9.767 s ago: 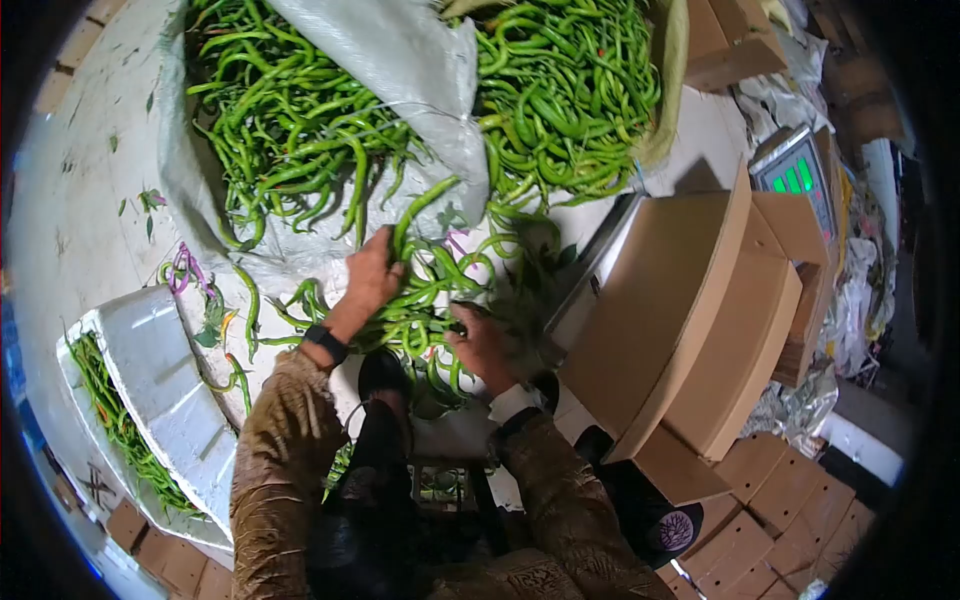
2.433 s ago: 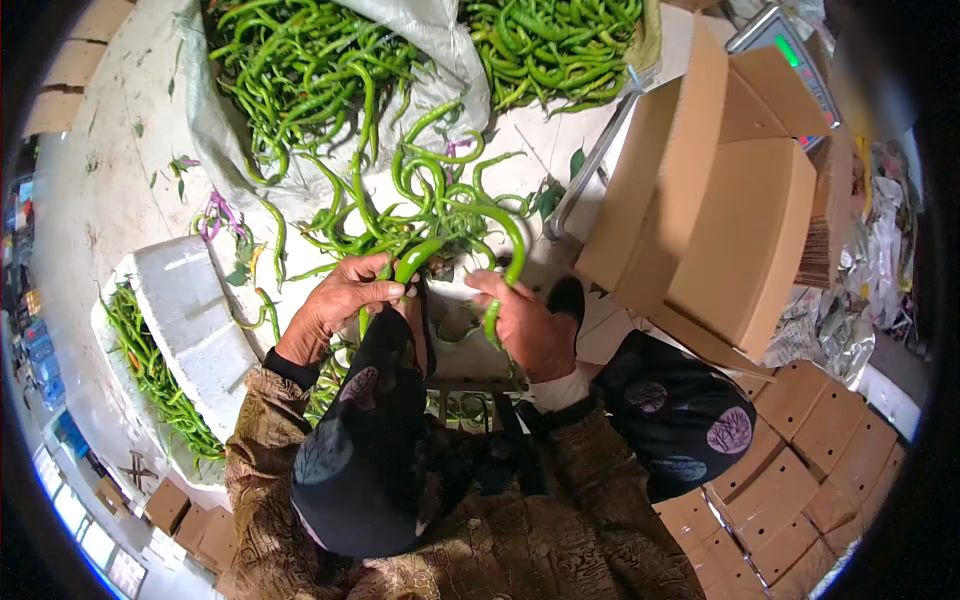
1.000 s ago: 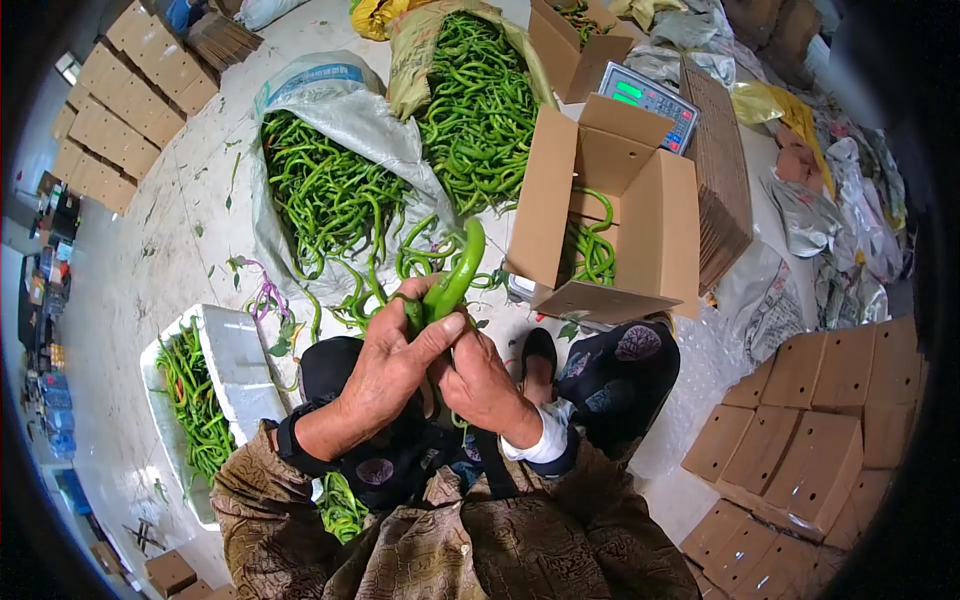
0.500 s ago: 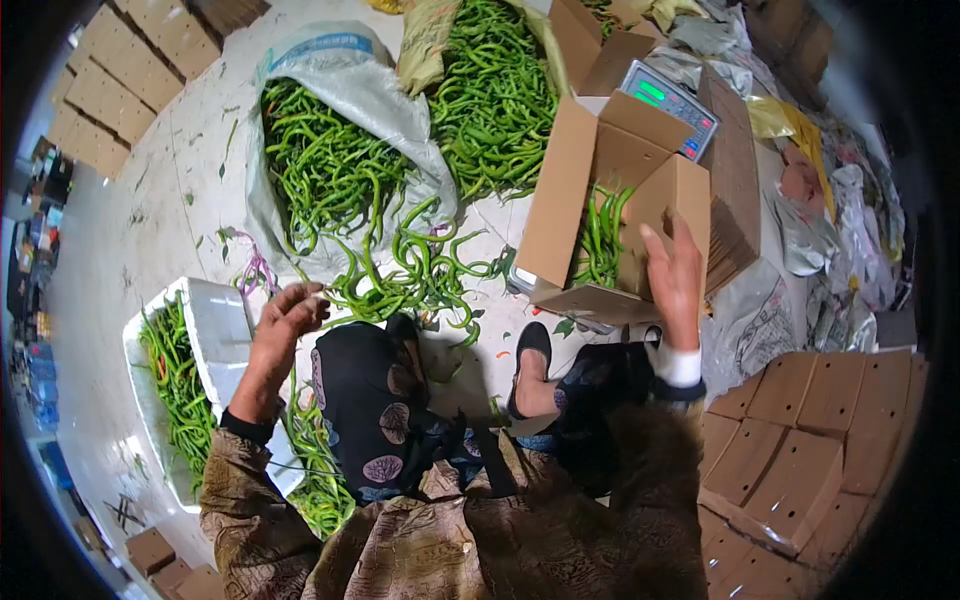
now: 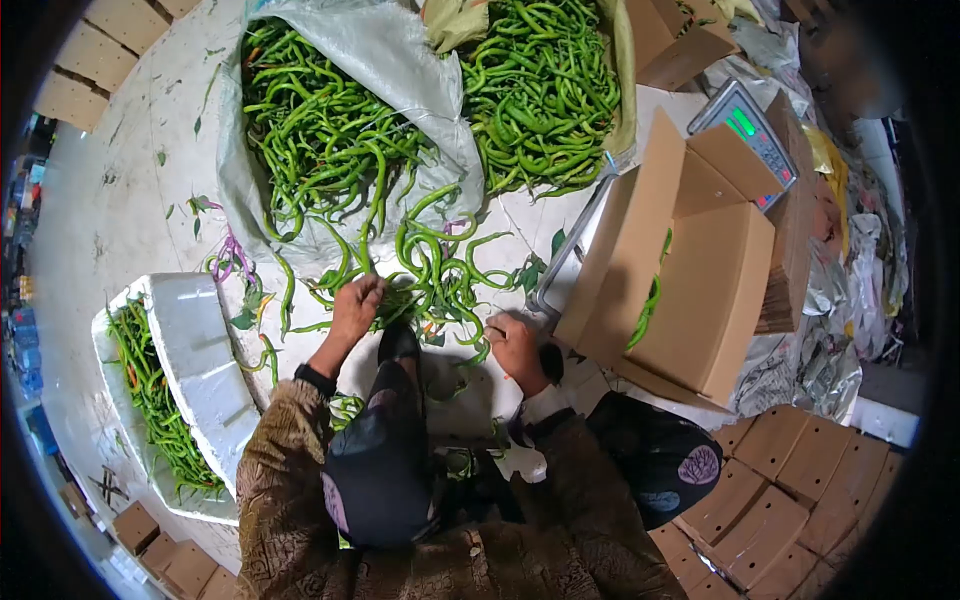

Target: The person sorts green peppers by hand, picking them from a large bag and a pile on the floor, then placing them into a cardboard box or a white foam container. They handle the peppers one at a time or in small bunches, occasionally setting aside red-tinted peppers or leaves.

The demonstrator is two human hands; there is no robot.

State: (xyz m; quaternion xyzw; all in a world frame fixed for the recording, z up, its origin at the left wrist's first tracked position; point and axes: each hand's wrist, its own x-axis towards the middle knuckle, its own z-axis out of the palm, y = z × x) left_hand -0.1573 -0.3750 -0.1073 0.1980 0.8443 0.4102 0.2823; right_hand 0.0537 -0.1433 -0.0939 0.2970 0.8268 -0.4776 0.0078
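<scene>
Loose long green chili peppers (image 5: 432, 262) lie on the floor in front of an open white woven sack (image 5: 345, 45). My left hand (image 5: 355, 308) is at the near edge of this pile, fingers curled in on some peppers there. To its right, my right hand (image 5: 515, 345) is low over the floor with its fingers bent together, close to a pepper tip; what it holds, if anything, is hidden. An open cardboard box (image 5: 715, 300) stands tilted at the right, beyond my right hand. Some green chili peppers (image 5: 648, 305) show inside along its left wall.
A yellowish sack (image 5: 622, 85) full of peppers stands behind. A scale display (image 5: 745, 125) is beside the cardboard box. At left lies a white foam box (image 5: 195, 350) with peppers. Stacked cartons (image 5: 790, 490) are at the lower right, plastic sheets (image 5: 850, 290) at the right.
The view has shifted, so the sacks and box appear displaced. My right hand has left the cardboard box and come down near the floor peppers. My left hand has moved in to the pile.
</scene>
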